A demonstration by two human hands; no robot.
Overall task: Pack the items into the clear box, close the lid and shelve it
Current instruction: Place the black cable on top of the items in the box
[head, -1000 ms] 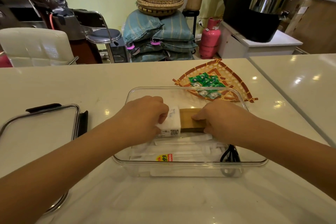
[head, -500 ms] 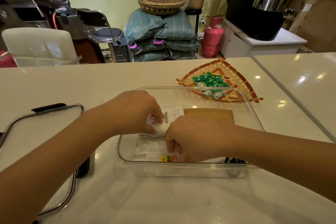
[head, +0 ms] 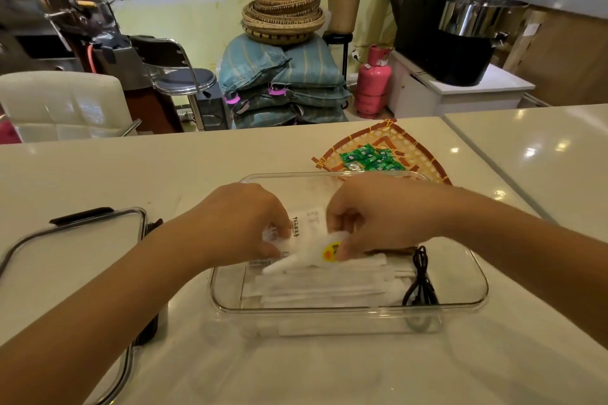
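Observation:
The clear box (head: 473,299) stands open on the white counter in front of me. Inside lie several white paper-wrapped sticks (head: 329,289) and a coiled black cable (head: 421,283) at the right. My left hand (head: 243,220) grips a white printed packet (head: 306,230) over the box's middle. My right hand (head: 371,214) pinches a white packet with a yellow sticker (head: 316,255), lifting its end above the sticks. The clear lid (head: 65,250) with black clips lies flat on the counter to the left of the box.
A woven triangular tray (head: 424,158) holding several green sachets (head: 368,158) sits just behind the box. Beyond the counter stand a white chair (head: 62,105), a stool, stacked sacks with baskets, a pink gas cylinder (head: 375,85) and a black machine.
Both hands have shifted together toward the box's middle. The right hand left the brown envelope and now lifts the yellow-sticker packet; the envelope is hidden under the hands.

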